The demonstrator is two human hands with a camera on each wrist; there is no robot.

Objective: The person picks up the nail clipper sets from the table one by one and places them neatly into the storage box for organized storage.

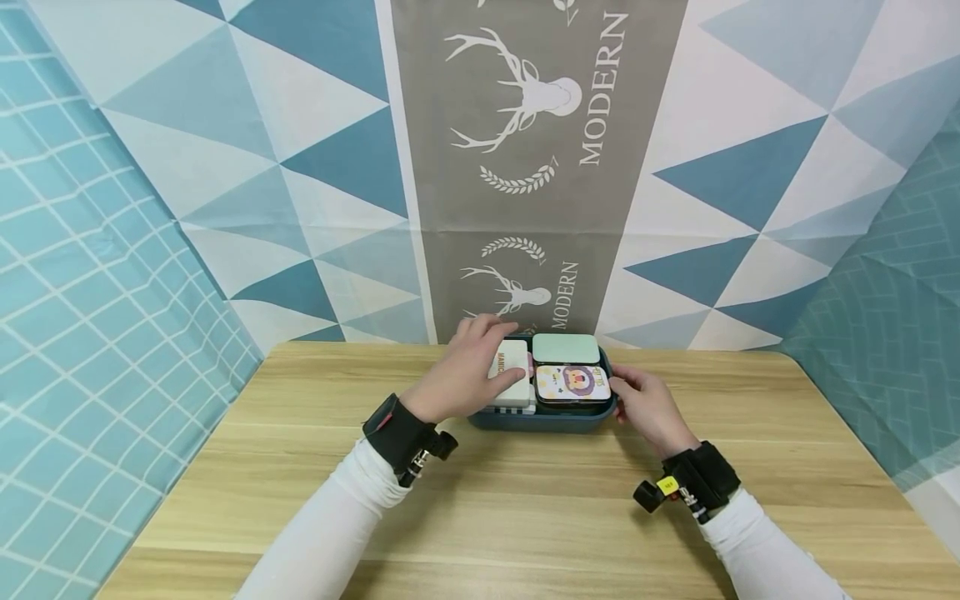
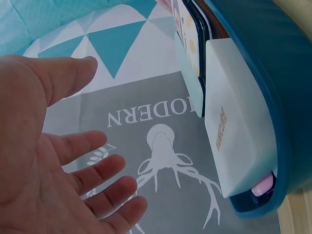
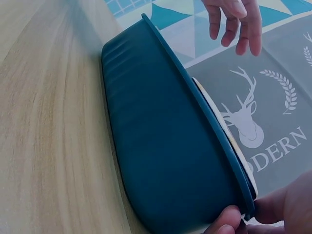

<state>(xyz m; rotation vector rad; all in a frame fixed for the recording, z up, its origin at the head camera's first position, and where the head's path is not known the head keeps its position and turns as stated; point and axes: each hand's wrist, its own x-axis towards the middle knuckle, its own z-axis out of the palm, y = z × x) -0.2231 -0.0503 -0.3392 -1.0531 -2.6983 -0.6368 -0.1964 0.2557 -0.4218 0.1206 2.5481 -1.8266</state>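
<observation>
A dark blue bin (image 1: 540, 423) stands on the table with several things packed inside. On its left side lies a white box (image 2: 236, 122) with "MANICURE" lettering. A mint-green tin (image 1: 566, 348) sits at the back right, and a tin with a lion picture (image 1: 572, 382) is in front of it. My left hand (image 1: 468, 375) hovers over the white box, fingers spread and apart from it in the left wrist view. At the bin's right end, my right hand (image 1: 648, 406) pinches the rim between thumb and fingers. A pink item (image 2: 263, 185) shows partly beside the white box.
The wooden table (image 1: 510, 517) carries the bin near its back edge. Behind it hangs a patterned cloth (image 1: 517, 200) with deer heads and triangles. A blue gridded cloth (image 1: 75, 292) borders the left side, a teal one (image 1: 885, 333) the right.
</observation>
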